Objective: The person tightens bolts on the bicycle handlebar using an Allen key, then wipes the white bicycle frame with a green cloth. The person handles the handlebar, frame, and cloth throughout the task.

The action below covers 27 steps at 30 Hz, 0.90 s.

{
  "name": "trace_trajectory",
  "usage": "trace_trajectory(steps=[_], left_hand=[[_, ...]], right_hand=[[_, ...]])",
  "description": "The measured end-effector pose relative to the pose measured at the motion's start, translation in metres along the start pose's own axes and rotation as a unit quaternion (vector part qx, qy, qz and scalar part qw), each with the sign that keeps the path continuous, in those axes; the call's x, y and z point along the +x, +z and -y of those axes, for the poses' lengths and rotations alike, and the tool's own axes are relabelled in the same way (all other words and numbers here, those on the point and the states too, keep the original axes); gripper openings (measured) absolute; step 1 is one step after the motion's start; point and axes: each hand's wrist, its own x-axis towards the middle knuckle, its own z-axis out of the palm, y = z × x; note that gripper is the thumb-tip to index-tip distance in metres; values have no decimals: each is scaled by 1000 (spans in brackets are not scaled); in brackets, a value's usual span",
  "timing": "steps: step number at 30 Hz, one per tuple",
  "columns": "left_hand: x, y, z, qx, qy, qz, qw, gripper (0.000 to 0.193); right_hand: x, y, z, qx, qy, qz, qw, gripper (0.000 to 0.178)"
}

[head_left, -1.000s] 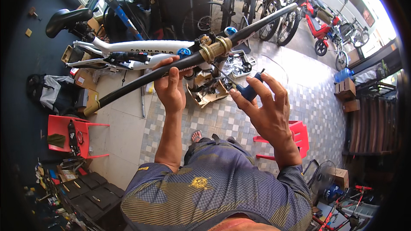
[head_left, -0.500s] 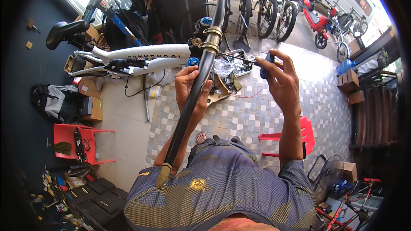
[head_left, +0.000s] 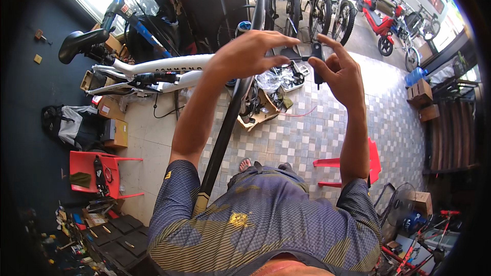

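My right hand grips the black T-handle wrench between thumb and fingers, its thin shaft pointing left. Opposite it, my left hand reaches across the black handlebar with fingers stretched out and thumb apart, close to the wrench's shaft. Whether the left thumb touches that shaft I cannot tell. The hand hides the bar's gold clamp and the shaft's far end. A blue-topped fork cap shows just above the hand. The white bike frame extends left from there.
Below the bar lies an open cardboard box of parts beside a tray. A red chair stands left, another red chair right. Several bicycles and a red scooter line the far side.
My left hand has left the handlebar's underside and swung up over it toward the wrench. My right hand still holds the wrench, whose handle has shifted slightly.
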Motion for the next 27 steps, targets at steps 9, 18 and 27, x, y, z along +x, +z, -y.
trace_trajectory(steps=[9,18,27], left_hand=[[33,34,17,-56,-20,81,995,20],[24,39,21,-71,-35,66,995,20],[22,35,13,-70,-61,101,991,22]], right_hand=[[-2,-6,-28,151,-15,77,985,40],[1,-13,-39,-70,-57,-14,996,24],[3,-14,-5,-83,7,81,993,46]])
